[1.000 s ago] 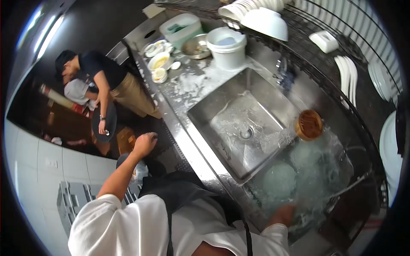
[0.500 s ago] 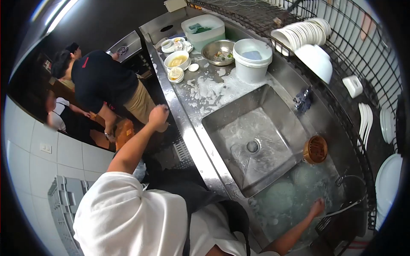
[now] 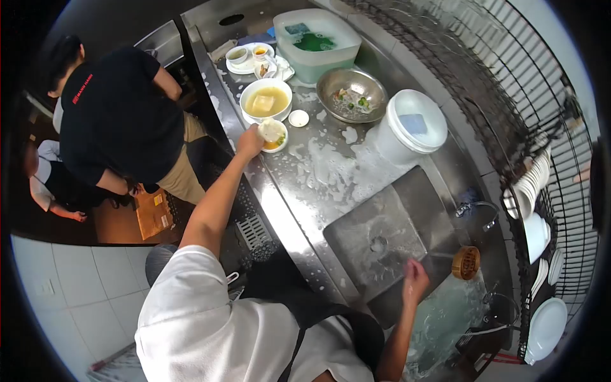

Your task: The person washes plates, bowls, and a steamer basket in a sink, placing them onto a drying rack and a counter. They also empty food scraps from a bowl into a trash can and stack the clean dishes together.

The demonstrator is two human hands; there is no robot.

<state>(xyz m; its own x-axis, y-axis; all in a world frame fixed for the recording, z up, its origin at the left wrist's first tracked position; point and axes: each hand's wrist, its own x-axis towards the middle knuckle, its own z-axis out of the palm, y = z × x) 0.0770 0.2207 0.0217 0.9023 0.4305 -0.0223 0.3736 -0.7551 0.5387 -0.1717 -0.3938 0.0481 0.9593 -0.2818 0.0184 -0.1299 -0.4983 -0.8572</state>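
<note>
At the counter's front edge my left hand [image 3: 250, 141] is closed on the rim of a small white bowl [image 3: 273, 135] with food in it. Behind that stands a larger white bowl [image 3: 266, 100] holding yellowish broth and a pale chunk. A tiny white dish [image 3: 298, 118] lies beside them. My right hand [image 3: 415, 280] hangs above the near edge of the metal sink basin [image 3: 356, 219], empty, its fingers loosely extended. Near it are a round brown strainer-like container [image 3: 466, 263] and a basin of cloudy water [image 3: 445, 318].
Farther back are a steel bowl [image 3: 352, 95] with scraps, a white bucket [image 3: 414, 124], a tub of green liquid [image 3: 316, 48] and stacked used dishes [image 3: 250, 57]. A wire rack [image 3: 509, 95] with crockery runs along the right. A co-worker in black [image 3: 121, 114] bends at left.
My left hand has moved to the small bowl and taken its rim. My right hand has come up from the cloudy water toward the sink basin. The view has shifted.
</note>
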